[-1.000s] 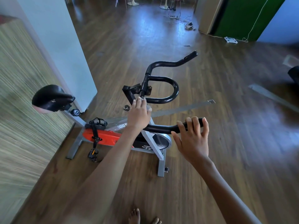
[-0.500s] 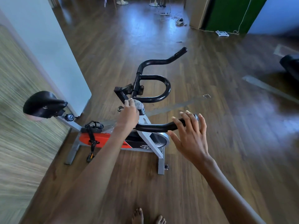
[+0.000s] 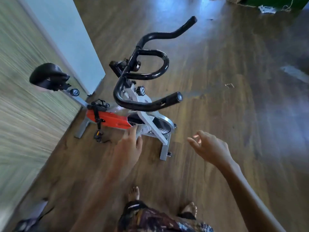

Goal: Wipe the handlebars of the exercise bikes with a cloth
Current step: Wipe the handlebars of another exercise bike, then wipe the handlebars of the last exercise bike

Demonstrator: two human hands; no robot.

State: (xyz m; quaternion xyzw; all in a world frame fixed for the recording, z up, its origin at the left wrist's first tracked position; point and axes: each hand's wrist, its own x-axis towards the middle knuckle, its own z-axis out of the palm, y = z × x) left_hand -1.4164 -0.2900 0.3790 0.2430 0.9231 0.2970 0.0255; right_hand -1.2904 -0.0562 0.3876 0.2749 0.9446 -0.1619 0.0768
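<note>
While the left hand (image 3: 131,143) grips the grey cloth (image 3: 145,129) in curled fingers at 6 o'clock from the black handlebars (image 3: 147,76), it is clear of them. At 4 o'clock the right hand (image 3: 209,147) holds nothing, fingers (image 3: 194,142) loosely curled.

Black handlebars (image 3: 142,76), orange-and-grey bike frame (image 3: 110,119)
</note>
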